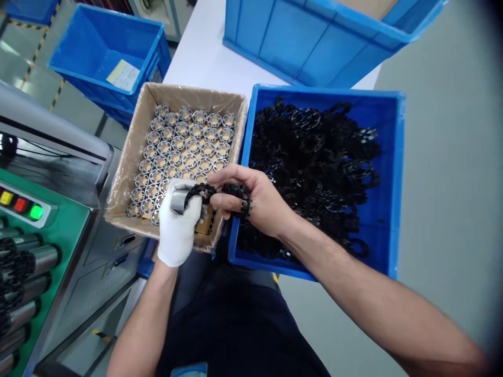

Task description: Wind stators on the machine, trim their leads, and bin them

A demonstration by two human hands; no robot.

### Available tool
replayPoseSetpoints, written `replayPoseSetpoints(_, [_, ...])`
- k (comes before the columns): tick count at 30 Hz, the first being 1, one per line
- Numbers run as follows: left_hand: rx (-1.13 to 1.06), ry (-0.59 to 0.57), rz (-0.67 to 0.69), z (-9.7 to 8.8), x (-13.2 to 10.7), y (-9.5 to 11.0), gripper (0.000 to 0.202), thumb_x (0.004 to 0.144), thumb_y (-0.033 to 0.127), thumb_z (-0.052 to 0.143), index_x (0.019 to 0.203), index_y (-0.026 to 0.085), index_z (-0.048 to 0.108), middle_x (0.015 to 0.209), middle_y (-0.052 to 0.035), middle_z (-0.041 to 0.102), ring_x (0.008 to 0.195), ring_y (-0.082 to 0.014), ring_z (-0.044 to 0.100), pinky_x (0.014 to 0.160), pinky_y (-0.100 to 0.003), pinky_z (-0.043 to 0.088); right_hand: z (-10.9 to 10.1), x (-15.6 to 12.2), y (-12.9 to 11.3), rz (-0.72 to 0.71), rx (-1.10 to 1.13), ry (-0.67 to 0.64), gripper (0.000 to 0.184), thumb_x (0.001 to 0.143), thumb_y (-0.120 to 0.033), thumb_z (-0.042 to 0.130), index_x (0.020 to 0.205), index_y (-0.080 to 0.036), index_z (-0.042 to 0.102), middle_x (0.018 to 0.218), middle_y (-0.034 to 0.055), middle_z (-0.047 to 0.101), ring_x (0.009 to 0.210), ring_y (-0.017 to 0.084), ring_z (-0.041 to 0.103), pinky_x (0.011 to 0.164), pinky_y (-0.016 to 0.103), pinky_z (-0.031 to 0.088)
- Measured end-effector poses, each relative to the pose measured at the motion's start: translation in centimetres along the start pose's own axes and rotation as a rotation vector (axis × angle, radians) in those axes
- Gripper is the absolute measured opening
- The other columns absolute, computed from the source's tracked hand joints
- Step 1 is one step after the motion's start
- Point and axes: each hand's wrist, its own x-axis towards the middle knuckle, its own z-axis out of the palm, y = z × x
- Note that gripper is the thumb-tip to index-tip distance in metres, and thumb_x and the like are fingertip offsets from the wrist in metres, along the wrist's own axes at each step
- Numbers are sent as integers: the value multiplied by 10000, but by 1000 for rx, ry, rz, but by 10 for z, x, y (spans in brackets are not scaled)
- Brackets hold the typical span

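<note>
My left hand (175,235), in a white glove, is closed round a silver metal cylinder (178,200). A black toothed plastic ring (199,193) sits at the cylinder's right end, against my left thumb. My bare right hand (263,201) grips one or more black plastic rings (236,199), with its fingertips close to the ring at the cylinder. Whether those fingertips touch that ring, I cannot tell. Both hands are over the near right corner of a plastic-lined cardboard box (128,136), which holds rows of upright metal cylinders (178,142).
A blue bin (393,183) full of loose black rings (314,157) stands right of the box. Behind it is a larger blue crate (291,42) on the white table (204,57). Another blue crate (106,26) holds a paper. A green machine panel (65,225) is at left.
</note>
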Motion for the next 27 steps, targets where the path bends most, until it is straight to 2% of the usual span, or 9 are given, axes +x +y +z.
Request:
replayPoseSetpoints(2, [-90, 39, -73, -1, -2, -6, 372, 1014, 614, 784, 1157, 271, 754, 1146, -14, 778, 1084, -207, 760, 1011, -317, 633, 3, -1, -2, -68, -60, 33, 592, 727, -363, 1129, 1214, -192, 837, 973, -8, 820, 662, 86, 689, 597, 207, 629])
replayPoseSetpoints(4, [-154, 70, -176, -1, -4, -11, 515, 1100, 772, 613, 1257, 304, 757, 1301, -25, 788, 1260, -233, 758, 1134, -359, 620, 4, -3, -3, -165, -169, 85, 569, 741, -378, 1128, 1207, -187, 864, 951, 9, 833, 760, 125, 744, 726, 253, 684])
replayPoseSetpoints(6, [-162, 25, -234, 0, -6, -15, 609, 1154, 813, 453, 1338, 321, 760, 1429, -32, 783, 1415, -251, 724, 1248, -400, 581, 6, -4, -2, -246, -259, 119, 491, 766, -381, 1118, 1149, -176, 889, 934, 28, 843, 830, 155, 787, 830, 291, 708])
replayPoseSetpoints(9, [-133, -98, -192, 0, -8, -17, 634, 1174, 789, 439, 1448, 317, 761, 1572, -55, 747, 1562, -279, 651, 1389, -456, 480, 7, -6, 1, -277, -300, 105, 417, 800, -340, 1099, 1127, -168, 905, 944, 39, 856, 860, 168, 813, 848, 297, 713])
replayPoseSetpoints(12, [-122, -123, -158, 0, -8, -14, 636, 1183, 777, 440, 1485, 317, 760, 1591, -62, 746, 1577, -288, 648, 1422, -480, 451, 7, -7, 4, -265, -312, 56, 352, 846, -251, 1049, 1153, -158, 903, 978, 44, 866, 896, 168, 825, 868, 291, 713])
replayPoseSetpoints(15, [-124, -103, -173, 3, -8, -7, 662, 1185, 788, 418, 1425, 297, 792, 1519, -58, 789, 1534, -281, 688, 1364, -459, 522, 7, -7, 4, -284, -321, 23, 297, 891, -204, 992, 1167, -145, 900, 993, 46, 868, 904, 156, 825, 870, 274, 702])
replayPoseSetpoints(19, [-86, -96, -191, 4, -8, -1, 695, 1167, 824, 423, 1302, 270, 820, 1398, -62, 829, 1458, -274, 731, 1326, -441, 555, 5, -5, 3, -286, -310, 4, 271, 880, -218, 1002, 1134, -167, 923, 973, 38, 864, 873, 158, 812, 843, 282, 692])
replayPoseSetpoints(22, [-26, -96, -201, 0, -9, -5, 684, 1150, 842, 452, 1231, 268, 816, 1359, -58, 832, 1423, -267, 740, 1338, -431, 535, 4, -4, 4, -236, -250, -8, 277, 838, -225, 1039, 1096, -198, 943, 953, 28, 865, 861, 164, 808, 859, 300, 697])
replayPoseSetpoints(27, [-4, -101, -220, -5, -10, -16, 651, 1134, 840, 499, 1275, 280, 801, 1370, -60, 826, 1461, -275, 726, 1369, -439, 512, 2, 0, 10, -160, -150, -33, 344, 766, -307, 1106, 1058, -210, 952, 927, 25, 857, 852, 180, 798, 862, 331, 707])
